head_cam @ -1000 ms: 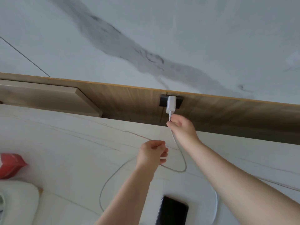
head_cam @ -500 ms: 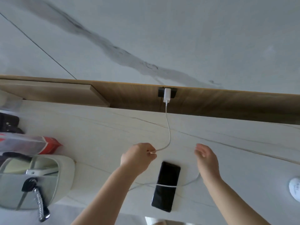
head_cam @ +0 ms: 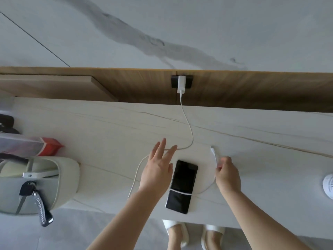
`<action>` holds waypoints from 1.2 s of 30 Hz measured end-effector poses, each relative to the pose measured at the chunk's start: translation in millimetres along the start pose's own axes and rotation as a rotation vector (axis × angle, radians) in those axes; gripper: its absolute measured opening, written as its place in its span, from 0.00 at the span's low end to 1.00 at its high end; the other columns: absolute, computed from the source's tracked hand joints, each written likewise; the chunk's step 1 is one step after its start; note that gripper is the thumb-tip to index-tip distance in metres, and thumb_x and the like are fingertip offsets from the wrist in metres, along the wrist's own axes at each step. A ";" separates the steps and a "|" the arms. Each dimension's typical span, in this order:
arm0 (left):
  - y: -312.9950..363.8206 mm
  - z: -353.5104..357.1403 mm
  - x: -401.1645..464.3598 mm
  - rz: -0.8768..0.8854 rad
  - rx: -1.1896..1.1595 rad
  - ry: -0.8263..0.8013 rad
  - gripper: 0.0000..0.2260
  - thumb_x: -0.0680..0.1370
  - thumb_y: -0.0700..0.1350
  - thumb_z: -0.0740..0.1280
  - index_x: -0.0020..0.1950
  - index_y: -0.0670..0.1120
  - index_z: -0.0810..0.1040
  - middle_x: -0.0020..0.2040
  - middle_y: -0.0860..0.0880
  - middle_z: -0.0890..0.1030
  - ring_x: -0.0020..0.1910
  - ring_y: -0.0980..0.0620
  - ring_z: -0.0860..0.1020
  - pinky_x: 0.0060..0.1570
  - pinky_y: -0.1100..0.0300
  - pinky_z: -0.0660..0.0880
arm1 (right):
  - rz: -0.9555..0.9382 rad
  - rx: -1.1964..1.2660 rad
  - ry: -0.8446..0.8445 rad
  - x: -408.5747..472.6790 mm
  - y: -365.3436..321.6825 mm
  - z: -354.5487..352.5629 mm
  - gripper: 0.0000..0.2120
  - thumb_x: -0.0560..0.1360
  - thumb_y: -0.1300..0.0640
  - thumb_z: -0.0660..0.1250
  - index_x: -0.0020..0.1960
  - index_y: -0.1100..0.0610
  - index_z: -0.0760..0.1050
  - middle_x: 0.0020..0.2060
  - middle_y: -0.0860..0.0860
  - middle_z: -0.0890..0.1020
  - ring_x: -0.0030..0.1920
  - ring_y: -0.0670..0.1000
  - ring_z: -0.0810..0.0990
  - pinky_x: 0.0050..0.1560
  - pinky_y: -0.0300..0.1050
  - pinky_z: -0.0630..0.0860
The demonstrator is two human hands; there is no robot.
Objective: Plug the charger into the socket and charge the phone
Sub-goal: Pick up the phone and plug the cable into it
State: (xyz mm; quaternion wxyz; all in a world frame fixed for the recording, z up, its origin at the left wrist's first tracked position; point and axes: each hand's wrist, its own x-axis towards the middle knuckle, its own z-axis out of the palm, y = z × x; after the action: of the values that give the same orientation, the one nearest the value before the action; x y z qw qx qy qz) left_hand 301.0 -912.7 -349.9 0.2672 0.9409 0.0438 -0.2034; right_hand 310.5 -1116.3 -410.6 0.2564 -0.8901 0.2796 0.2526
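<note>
Slippers, white and soft-edged, show at the bottom edge beneath the counter lip, on a grey floor. Bare forearms reach up from there over a pale stone-look counter with thin brown veins. Phone: a slim black glossy slab with rounded corners, lying flat near the front edge, screen dark, long axis running away from the person. White cable, thin and round, crosses over the phone's lower third, loops out right and rises into the right hand, which is clenched around it; the small white plug end sticks out beyond the fist, free of the phone. Left hand just left of the phone, released, fingers spread and flat, palm down, above another run of the same cable that curves left and back toward the counter's edge. Further left: pale green bag, smooth and rounded, open-topped, with a black key fob and lettered strap hanging from it; behind it a red-and-clear crinkled packet. A round white disc sits at the far right edge. Beyond the hands the cable climbs to a white oblong charger, seated in a black socket plate set in a wood-grain panel. Above that, white marble-pattern wall with a grey vein.
</note>
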 end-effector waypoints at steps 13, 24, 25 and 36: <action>11.7 48.6 -26.7 -0.065 0.160 -0.103 0.19 0.77 0.40 0.60 0.68 0.51 0.69 0.58 0.52 0.77 0.54 0.50 0.76 0.45 0.56 0.76 | -0.361 -0.383 -0.034 1.5 -5.1 -3.9 0.15 0.78 0.61 0.58 0.65 0.57 0.65 0.57 0.55 0.73 0.54 0.54 0.78 0.43 0.45 0.76; 18.2 90.9 11.8 -0.536 0.153 -0.243 0.26 0.70 0.56 0.71 0.60 0.45 0.65 0.59 0.46 0.73 0.59 0.46 0.72 0.59 0.54 0.69 | -0.314 -0.181 -0.140 2.3 4.5 -3.2 0.12 0.75 0.62 0.61 0.57 0.57 0.74 0.51 0.57 0.76 0.50 0.58 0.77 0.40 0.46 0.72; 16.9 90.8 12.7 -0.552 0.108 -0.255 0.25 0.70 0.55 0.71 0.60 0.45 0.67 0.59 0.46 0.72 0.59 0.46 0.72 0.58 0.54 0.70 | -0.334 -0.147 -0.154 2.7 5.6 -4.7 0.11 0.74 0.63 0.62 0.55 0.59 0.76 0.50 0.58 0.77 0.51 0.58 0.76 0.44 0.47 0.74; 60.5 30.5 22.3 -0.563 -0.798 0.177 0.09 0.72 0.50 0.71 0.41 0.48 0.73 0.38 0.50 0.79 0.38 0.49 0.78 0.34 0.59 0.73 | -0.320 0.580 -0.267 -29.0 -20.1 -72.1 0.10 0.80 0.61 0.58 0.56 0.50 0.72 0.44 0.47 0.82 0.32 0.44 0.75 0.32 0.34 0.72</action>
State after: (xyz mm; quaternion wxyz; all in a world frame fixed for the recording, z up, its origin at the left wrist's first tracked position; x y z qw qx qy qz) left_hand 321.9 -980.8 -353.2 0.5364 0.7306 0.3933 -0.1542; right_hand 324.4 -1134.3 -333.7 0.5690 -0.7720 0.1607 0.2333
